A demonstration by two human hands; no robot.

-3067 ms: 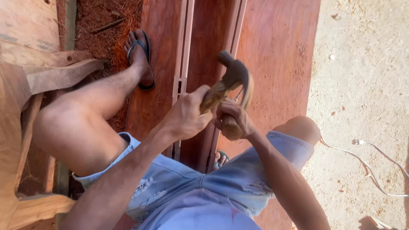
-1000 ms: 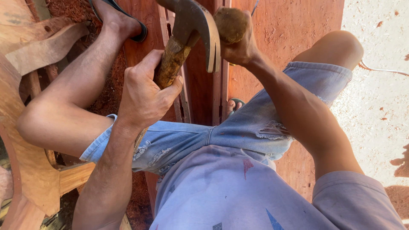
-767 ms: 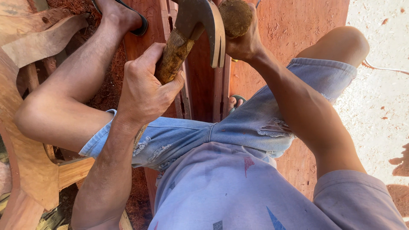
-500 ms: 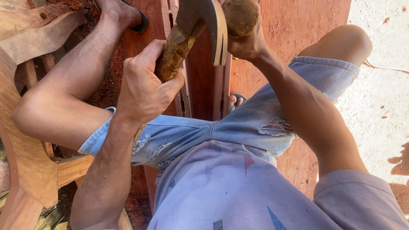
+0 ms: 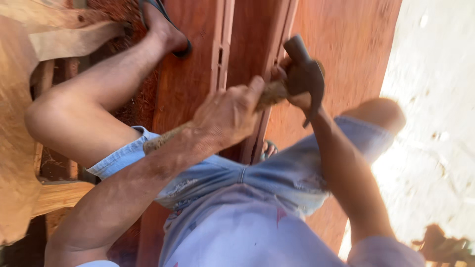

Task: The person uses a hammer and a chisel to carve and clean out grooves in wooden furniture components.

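My left hand (image 5: 225, 116) is closed around the rough wooden handle of a claw hammer (image 5: 303, 74), whose dark steel head is blurred with motion. The head sits right over my right hand (image 5: 299, 100), which is fisted around a wooden-handled tool that the hammer mostly hides. Both hands are above a grooved rail (image 5: 277, 54) of a reddish wooden panel (image 5: 346, 54) lying flat beneath me. I am squatting over it in denim shorts, with my knees spread to either side.
A second grooved rail (image 5: 220, 54) runs alongside the first. My foot in a dark sandal (image 5: 166, 29) rests on the panel at the top. Pale curved timber pieces (image 5: 20, 123) lie at the left. Sandy ground (image 5: 435, 123) lies at the right.
The hammer head has swung down from its raised position at the top of the view onto the tool in my right fist. The view has tilted, and my left hand keeps its grip.
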